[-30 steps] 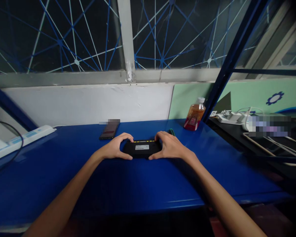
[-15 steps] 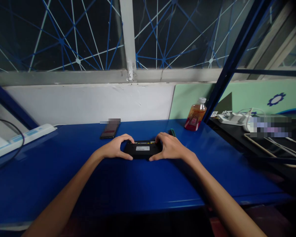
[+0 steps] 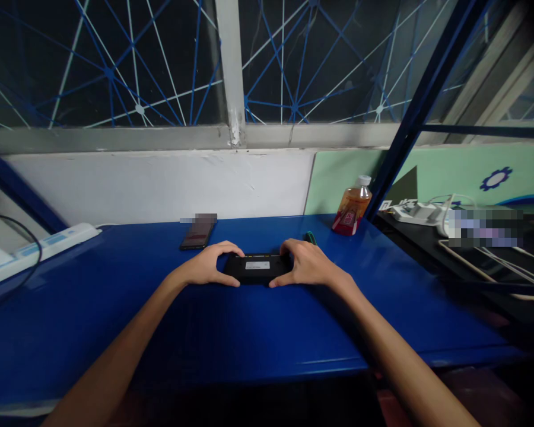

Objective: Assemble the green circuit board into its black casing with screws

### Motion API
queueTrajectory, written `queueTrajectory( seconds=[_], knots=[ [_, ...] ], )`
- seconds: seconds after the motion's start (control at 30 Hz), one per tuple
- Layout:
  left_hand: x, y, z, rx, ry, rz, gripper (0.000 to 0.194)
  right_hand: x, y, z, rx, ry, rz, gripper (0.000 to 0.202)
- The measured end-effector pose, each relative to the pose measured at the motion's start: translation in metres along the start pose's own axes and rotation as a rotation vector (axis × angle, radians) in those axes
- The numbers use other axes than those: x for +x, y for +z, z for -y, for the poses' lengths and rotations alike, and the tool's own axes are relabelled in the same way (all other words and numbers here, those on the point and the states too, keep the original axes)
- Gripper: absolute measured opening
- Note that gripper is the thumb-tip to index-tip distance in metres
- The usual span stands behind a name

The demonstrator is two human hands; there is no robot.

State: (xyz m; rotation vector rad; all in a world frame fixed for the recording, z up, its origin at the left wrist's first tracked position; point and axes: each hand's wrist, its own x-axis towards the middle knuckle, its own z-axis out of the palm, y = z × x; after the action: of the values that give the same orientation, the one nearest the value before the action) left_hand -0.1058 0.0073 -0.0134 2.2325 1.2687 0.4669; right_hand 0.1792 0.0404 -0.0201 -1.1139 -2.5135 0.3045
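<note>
Between my two hands is a flat black box-shaped device (image 3: 256,276) with a white label on its upper face. A narrow row of what look like ports with yellow marks runs along its far edge. My left hand (image 3: 211,265) grips the left end, thumb at the near side and fingers at the far side. At the right end, my right hand (image 3: 307,264) holds it the same way. Whether its underside touches the blue table (image 3: 249,332) I cannot tell. Just behind my right hand lies a small green item (image 3: 310,238), partly hidden.
A dark phone (image 3: 197,234) lies behind my left hand. At the back right stands a bottle (image 3: 350,207) of reddish drink. A white power strip (image 3: 40,252) with a black cable sits at the left. Chargers and cables (image 3: 445,216) lie on the black surface at right.
The black device has tilted slightly within my hands, so its far edge with the yellow marks shows less and the label sits a little higher. Both hands keep their grip.
</note>
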Motion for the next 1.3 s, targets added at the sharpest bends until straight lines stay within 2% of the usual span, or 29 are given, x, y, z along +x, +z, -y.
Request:
queueTrajectory(
  seconds=[0.37, 0.67, 0.93, 1.3],
  knots=[
    [0.0001, -0.0004, 0.002, -0.02, 0.011, 0.022, 0.06, -0.0013, 0.0004, 0.0013, 0.04, -0.029, -0.021, 0.067],
    [-0.0003, 0.0047, 0.0074, -0.15, -0.067, -0.033, 0.081, -0.0018, 0.0017, -0.0003, 0.015, -0.054, -0.022, 0.068],
    [-0.0031, -0.0023, 0.0067, -0.04, -0.033, -0.006, 0.077, 0.0003, 0.0077, 0.0021, 0.003, -0.078, -0.03, 0.067],
    [-0.0043, -0.0042, 0.0041, -0.008, -0.078, 0.026, 0.079, 0.0005, 0.0059, 0.0049, -0.05, -0.066, -0.04, 0.067]
  ],
)
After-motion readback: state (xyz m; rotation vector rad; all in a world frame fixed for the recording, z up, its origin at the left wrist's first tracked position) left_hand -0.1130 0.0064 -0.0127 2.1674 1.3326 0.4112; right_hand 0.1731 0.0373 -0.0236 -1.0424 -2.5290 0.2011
